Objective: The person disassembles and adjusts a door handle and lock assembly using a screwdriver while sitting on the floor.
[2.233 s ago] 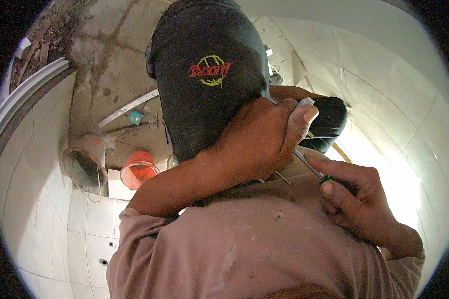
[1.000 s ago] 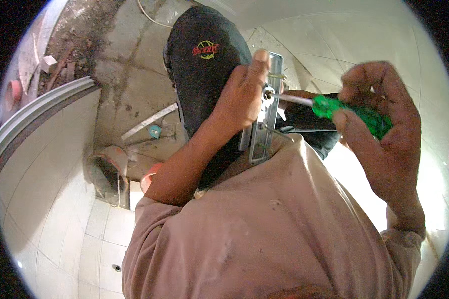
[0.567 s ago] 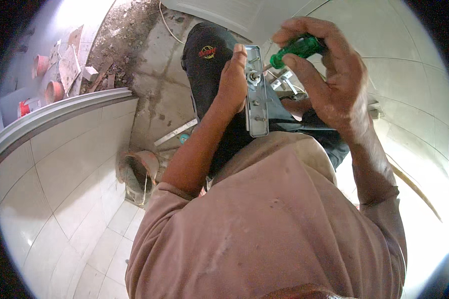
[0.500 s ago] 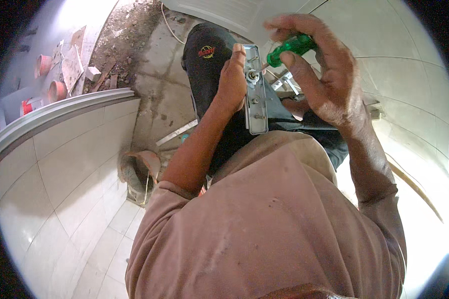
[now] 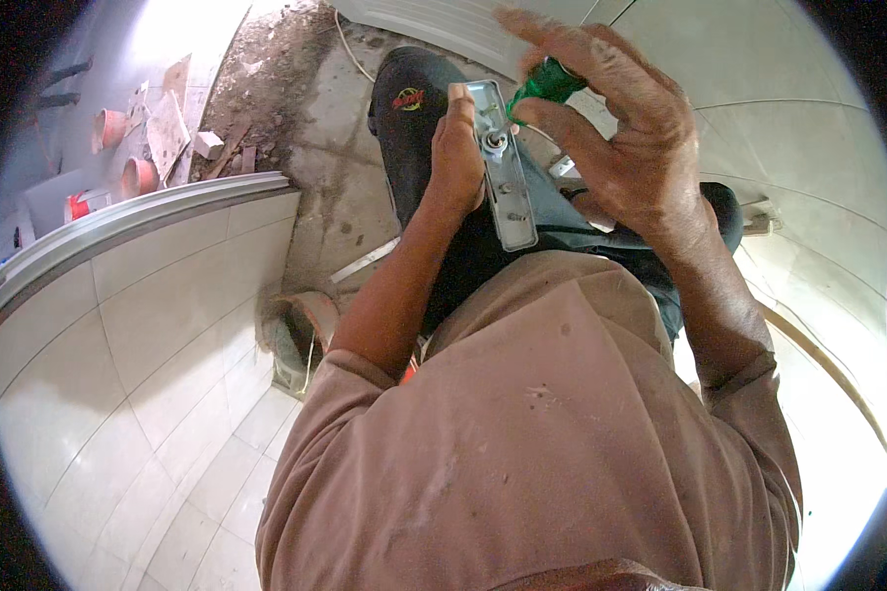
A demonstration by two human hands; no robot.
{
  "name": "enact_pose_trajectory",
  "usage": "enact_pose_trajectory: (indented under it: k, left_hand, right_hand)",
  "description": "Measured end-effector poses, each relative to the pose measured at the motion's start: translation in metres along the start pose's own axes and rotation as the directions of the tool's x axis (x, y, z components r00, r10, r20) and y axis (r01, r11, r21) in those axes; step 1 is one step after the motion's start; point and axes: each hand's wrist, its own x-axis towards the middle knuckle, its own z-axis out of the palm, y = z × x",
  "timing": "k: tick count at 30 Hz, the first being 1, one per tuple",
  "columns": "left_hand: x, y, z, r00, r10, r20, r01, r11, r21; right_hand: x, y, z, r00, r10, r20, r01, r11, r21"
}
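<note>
A long, narrow metal door handle plate (image 5: 510,202) lies over my lap, its hollow back turned up. Its near end is swung a little to the right. My left hand (image 5: 453,163) grips it along the left edge, with the thumb near the far end. In my right hand (image 5: 636,148) is a screwdriver (image 5: 552,81) with a clear green handle, held between thumb and fingers, the index finger stretched out. Its shaft points down toward the round fitting (image 5: 496,141) in the plate. Whether the tip touches the fitting cannot be made out.
A low tiled wall (image 5: 168,266) with a pale ledge stands at left. Beside it sits a broken clay pipe (image 5: 296,340). Orange pots (image 5: 139,177), board scraps and rubble lie farther off. A white panel (image 5: 434,25) is at the far side, and a curved strip (image 5: 828,364) at right.
The screwdriver has come down and left, closer to the round fitting. The plate has tilted, its near end shifting right. My view has shifted slightly.
</note>
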Motion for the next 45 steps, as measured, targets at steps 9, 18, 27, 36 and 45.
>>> enact_pose_trajectory:
  k: [9,18,27,36,45]
  left_hand:
    - [-0.001,-0.003,0.0,0.986,0.166,-0.005,-0.163,0.973,0.165]
    - [0.008,-0.014,-0.013,0.992,0.077,0.1,-0.081,0.996,0.041]
    - [0.003,-0.007,-0.015,0.986,0.051,0.159,-0.056,0.998,0.023]
    - [-0.01,0.011,-0.006,0.968,0.032,0.249,-0.047,0.997,0.053]
    - [-0.009,0.018,-0.018,0.961,0.004,0.276,-0.022,0.998,0.061]
  right_hand:
    - [-0.011,-0.009,0.001,0.994,0.071,-0.088,-0.064,0.995,0.077]
    - [-0.025,-0.002,-0.004,0.984,0.117,-0.135,-0.11,0.992,0.059]
    - [-0.038,0.003,-0.004,0.975,0.148,-0.167,-0.13,0.985,0.116]
    - [-0.049,0.008,-0.002,0.943,0.264,-0.205,-0.183,0.921,0.343]
    - [-0.063,0.024,-0.007,0.908,0.215,-0.359,-0.018,0.878,0.479]
